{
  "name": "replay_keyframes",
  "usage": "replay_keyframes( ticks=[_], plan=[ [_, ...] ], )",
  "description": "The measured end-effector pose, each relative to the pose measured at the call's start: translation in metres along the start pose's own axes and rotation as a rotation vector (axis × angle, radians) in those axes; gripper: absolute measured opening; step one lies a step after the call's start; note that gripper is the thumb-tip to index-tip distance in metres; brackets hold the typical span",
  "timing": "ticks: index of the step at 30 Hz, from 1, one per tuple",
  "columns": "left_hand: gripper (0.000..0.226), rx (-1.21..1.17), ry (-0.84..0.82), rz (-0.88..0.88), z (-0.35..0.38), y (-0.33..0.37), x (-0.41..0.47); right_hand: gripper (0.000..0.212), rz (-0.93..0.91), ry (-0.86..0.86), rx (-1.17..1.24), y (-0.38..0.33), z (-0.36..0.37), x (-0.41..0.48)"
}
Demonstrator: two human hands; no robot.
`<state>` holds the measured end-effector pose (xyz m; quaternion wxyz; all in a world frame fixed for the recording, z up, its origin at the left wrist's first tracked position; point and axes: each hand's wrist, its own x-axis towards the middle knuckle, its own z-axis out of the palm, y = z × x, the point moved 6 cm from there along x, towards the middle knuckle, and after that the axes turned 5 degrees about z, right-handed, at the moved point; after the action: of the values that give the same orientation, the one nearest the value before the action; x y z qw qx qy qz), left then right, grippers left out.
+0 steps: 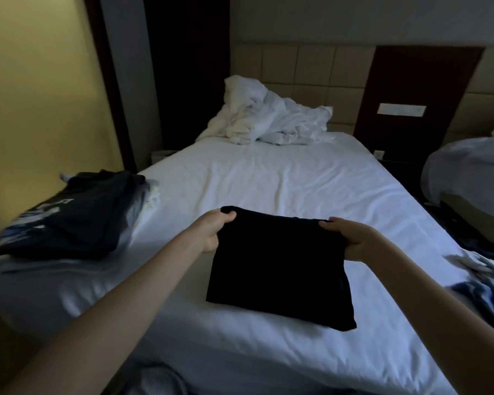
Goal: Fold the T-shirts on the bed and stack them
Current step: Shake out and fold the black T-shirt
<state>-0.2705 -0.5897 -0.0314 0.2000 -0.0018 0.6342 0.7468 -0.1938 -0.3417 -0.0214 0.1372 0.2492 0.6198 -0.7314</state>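
Note:
A folded black T-shirt (280,269) is at the middle of the white bed (283,178), its near edge lying on the sheet and its far edge lifted. My left hand (213,230) grips the shirt's far left corner, thumb on top. My right hand (354,240) grips the far right corner the same way. A pile of dark T-shirts with white print (74,215) lies at the bed's left edge. More dark and light clothing (479,283) lies blurred at the right edge.
A crumpled white duvet (265,115) is heaped at the head of the bed against the padded headboard (311,69). A second bed (468,172) stands to the right across a narrow gap. A yellow wall is on the left.

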Motion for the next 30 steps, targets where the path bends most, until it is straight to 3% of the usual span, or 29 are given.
replay_keyframes(
  ticks=[3, 6, 9, 13, 16, 22, 27, 30],
  plan=[
    [0.022, -0.136, -0.050, -0.043, -0.018, 0.008, -0.013, 0.070, -0.106, -0.060, 0.088, -0.009, 0.023, 0.006],
    [0.035, -0.248, -0.122, -0.134, -0.036, 0.012, -0.027, 0.082, -0.142, -0.095, 0.065, -0.009, 0.051, 0.008],
    [0.028, -0.166, -0.006, -0.193, -0.064, 0.014, -0.029, 0.090, -0.187, -0.054, 0.040, -0.015, 0.079, 0.012],
    [0.017, -0.123, 0.085, -0.148, -0.099, 0.028, -0.030, 0.090, -0.241, -0.049, 0.023, -0.031, 0.116, 0.018],
    [0.018, -0.174, 0.046, -0.087, -0.121, 0.043, -0.034, 0.086, -0.276, -0.120, 0.001, -0.042, 0.148, 0.021],
    [0.027, -0.281, -0.030, 0.194, -0.163, 0.076, -0.043, 0.087, -0.315, -0.284, -0.042, -0.057, 0.214, 0.031],
    [0.032, -0.195, -0.121, 0.104, -0.188, 0.084, -0.052, 0.085, -0.360, -0.335, -0.050, -0.068, 0.258, 0.038],
    [0.034, -0.257, -0.089, 0.111, -0.207, 0.091, -0.049, 0.083, -0.376, -0.360, -0.070, -0.077, 0.282, 0.043]
  ],
)
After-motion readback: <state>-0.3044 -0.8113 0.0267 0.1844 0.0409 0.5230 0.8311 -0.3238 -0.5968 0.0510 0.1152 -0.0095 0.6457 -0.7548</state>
